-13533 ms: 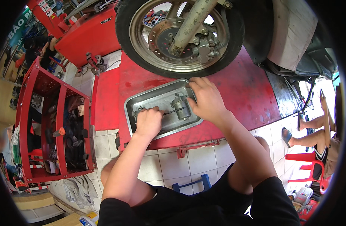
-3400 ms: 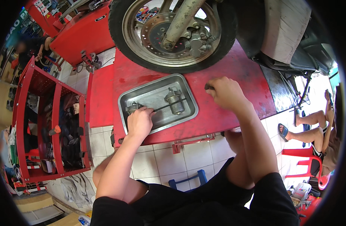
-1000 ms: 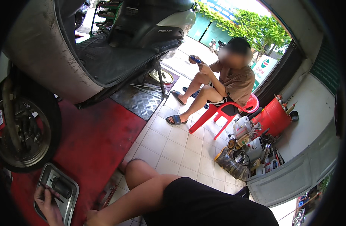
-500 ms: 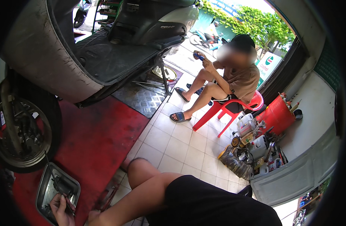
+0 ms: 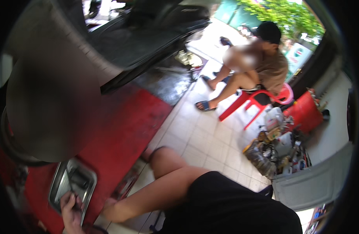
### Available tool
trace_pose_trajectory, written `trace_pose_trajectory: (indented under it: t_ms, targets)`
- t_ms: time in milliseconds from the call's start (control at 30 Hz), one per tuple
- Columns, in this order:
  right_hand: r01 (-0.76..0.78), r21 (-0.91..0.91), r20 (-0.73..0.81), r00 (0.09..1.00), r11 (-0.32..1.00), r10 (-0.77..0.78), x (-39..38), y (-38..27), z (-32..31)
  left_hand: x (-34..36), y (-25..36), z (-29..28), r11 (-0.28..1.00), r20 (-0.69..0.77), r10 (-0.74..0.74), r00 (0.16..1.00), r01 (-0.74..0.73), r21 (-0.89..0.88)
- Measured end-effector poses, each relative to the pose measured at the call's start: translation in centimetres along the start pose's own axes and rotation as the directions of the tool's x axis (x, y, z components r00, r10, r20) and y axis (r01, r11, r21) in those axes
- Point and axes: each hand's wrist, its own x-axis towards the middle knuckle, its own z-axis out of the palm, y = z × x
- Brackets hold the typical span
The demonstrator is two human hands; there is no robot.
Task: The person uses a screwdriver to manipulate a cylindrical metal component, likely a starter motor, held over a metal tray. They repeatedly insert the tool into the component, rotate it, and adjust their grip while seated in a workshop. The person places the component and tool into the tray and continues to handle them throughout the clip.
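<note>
At the lower left, my left hand (image 5: 71,206) has its fingers closed on a thin dark rod (image 5: 68,180), whose exact kind I cannot make out. It is over the near end of a shallow metal tray (image 5: 91,183), where a dark object (image 5: 78,177) lies. Just beyond the tray, a blurred dark patch covers most of the scooter's front wheel; only the tyre's lower edge (image 5: 16,154) shows. A bare limb (image 5: 156,189) comes out of black clothing and ends beside the tray; whether it is my right arm or a leg is unclear.
The scooter (image 5: 128,50) stands on a red platform (image 5: 128,113) with a metal plate. Tiled floor (image 5: 195,144) runs alongside. Another person (image 5: 271,62) sits on a red plastic chair (image 5: 257,99). Boots (image 5: 261,156), bottles and a red drum (image 5: 304,111) stand by the wall.
The view has swung, so everything sits further right. The rod's tip no longer shows against the wheel; my left hand still grips it. The seated person's head and arms are lower.
</note>
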Motion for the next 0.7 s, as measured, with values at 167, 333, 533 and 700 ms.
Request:
trace_pose_trajectory:
  t_ms: [167, 333, 533, 700]
  targets:
    - [-0.021, 0.182, -0.137, 0.989, 0.983, 0.046, -5.1, -0.4, -6.0, -0.9, 2.4, -1.1, 0.729, -0.18, 0.153, 0.972, 0.012, 0.684]
    - [0.028, 0.063, -0.037, 0.999, 0.998, -0.026, -5.9, -0.1, -4.8, 0.9, 1.9, -2.9, 0.356, -0.105, 0.333, 0.937, -0.022, 0.934]
    - [0.03, 0.149, -0.095, 0.995, 0.988, -0.015, -3.9, -0.8, -3.0, -0.3, 2.2, -5.5, 0.278, -0.106, 0.331, 0.938, 0.011, 0.961]
    - [0.0, 0.101, -0.009, 1.0, 0.995, 0.001, -4.3, -0.6, -4.3, -1.5, 2.7, -4.8, 0.309, -0.142, 0.302, 0.943, 0.045, 0.95]
